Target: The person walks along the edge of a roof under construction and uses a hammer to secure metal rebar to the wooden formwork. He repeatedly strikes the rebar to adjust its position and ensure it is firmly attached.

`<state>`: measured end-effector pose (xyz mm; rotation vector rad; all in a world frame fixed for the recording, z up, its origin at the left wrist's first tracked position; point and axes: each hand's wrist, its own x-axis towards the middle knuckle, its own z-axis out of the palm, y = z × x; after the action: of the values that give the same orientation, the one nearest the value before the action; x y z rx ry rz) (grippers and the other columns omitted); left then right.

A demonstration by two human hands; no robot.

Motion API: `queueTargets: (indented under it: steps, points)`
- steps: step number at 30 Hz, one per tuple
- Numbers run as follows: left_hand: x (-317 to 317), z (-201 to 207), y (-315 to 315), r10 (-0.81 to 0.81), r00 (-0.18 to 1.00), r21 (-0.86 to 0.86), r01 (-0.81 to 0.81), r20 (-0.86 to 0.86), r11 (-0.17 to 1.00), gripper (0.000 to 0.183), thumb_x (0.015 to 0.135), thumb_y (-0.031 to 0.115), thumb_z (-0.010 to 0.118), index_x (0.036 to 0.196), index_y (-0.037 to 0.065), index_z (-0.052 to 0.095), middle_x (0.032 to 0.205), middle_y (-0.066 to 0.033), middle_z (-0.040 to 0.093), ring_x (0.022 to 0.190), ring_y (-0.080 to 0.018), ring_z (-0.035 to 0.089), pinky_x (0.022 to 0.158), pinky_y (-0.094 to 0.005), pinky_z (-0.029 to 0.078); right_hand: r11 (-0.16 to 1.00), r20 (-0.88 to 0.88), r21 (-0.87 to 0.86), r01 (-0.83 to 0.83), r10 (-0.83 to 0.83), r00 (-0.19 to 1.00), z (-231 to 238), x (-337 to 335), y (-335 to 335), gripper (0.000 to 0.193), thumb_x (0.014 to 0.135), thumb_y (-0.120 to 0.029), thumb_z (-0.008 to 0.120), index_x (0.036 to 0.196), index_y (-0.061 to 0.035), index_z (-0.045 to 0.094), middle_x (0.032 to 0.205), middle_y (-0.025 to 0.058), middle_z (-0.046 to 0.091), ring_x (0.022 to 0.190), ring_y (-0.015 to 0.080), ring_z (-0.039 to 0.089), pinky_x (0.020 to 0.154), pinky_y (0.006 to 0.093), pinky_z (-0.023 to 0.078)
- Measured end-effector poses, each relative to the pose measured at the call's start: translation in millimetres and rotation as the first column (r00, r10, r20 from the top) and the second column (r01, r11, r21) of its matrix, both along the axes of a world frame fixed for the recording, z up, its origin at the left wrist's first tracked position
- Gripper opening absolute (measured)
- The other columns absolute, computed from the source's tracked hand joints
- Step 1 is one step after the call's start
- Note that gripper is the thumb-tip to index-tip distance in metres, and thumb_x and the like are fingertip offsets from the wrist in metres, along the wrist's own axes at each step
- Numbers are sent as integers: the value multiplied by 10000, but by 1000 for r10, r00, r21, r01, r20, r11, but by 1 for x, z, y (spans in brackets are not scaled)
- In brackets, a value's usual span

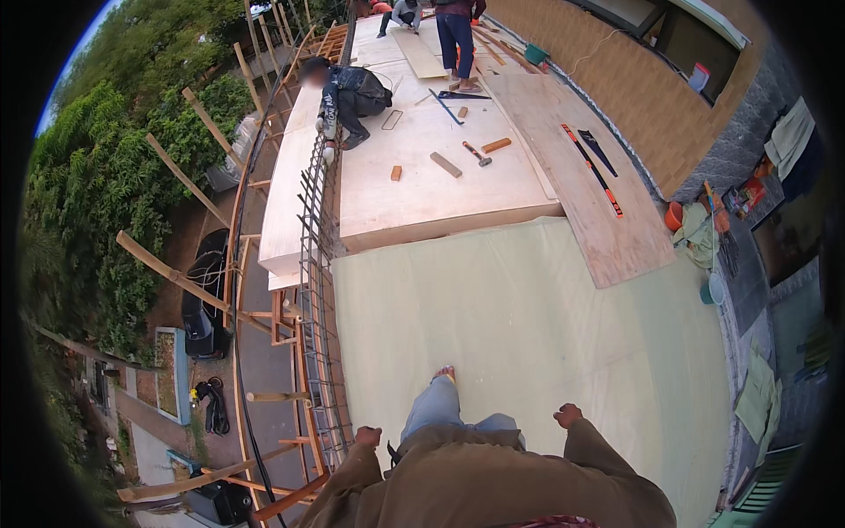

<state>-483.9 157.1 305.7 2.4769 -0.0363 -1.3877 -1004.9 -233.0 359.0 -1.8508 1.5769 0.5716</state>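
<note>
"What is the person wearing?"
"A loose brown top [493, 480]; its long sleeves [607, 466] reach the wrists, leaving left hand [368, 436] and right hand [568, 414] uncovered; also pale blue trousers [436, 407];"
"Anything else?"
"A dark strap [393, 455] at the left hip; some red patterned cloth [563, 521] nearest the camera."

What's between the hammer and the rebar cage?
In the head view, a grey-brown wood strip nearer the hammer, then a small orange-brown block toward the rebar cage; both lie on the plywood deck.
</note>
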Motion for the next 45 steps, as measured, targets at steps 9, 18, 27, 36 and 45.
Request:
queueTargets:
  steps: [9,18,27,36,45]
  points:
    - [258,180,-555,-176,884,-487,394,433,780,394,866,300,645,1065,-40,646,969,-213,691,923,-295,681,803,-382,542,906,-120,301,-298,346,931,-1,60,-140,298,854,-339,561,918,-78,691,1037,113,677,954,287,635,868,430,507]
    - [269,52,-713,-218,972,-174,231,92,957,494,822,370,701,1089,-41,635,883,-172,687,740,-204,665,639,-336,549,976,-34,218,23,-16,999,-27,221,-590,456,877,-384,575,1185,-49,612,1207,159,618,1163,295,564,957,406,476]
    - [241,100,-971,-136,991,-258,134,11,957,594,920,473,544,1175,-61,590,1099,-264,640,1067,-334,610,950,-400,458,959,530,-249,136,18,848,57,495,-1061,375,842,-189,659,1170,-24,583,971,178,677,899,313,658,803,411,519]
    - [364,-39,-1356,-636,761,-153,649,130,745,872,787,449,708,1451,54,302,1426,-333,310,1290,-472,385,1038,-515,368,998,344,27,-63,50,938,-254,691,-1207,523,775,-274,731,1228,-84,552,1084,162,611,1028,329,600,866,452,492]
    - [460,-77,-1492,-849,513,147,856,-129,495,890,705,408,771,1431,115,347,1366,-324,363,1223,-507,433,959,-551,422,919,121,-364,-152,208,971,-519,857,-1305,928,663,-357,823,1429,-133,349,1417,257,311,1291,445,345,1023,521,343]
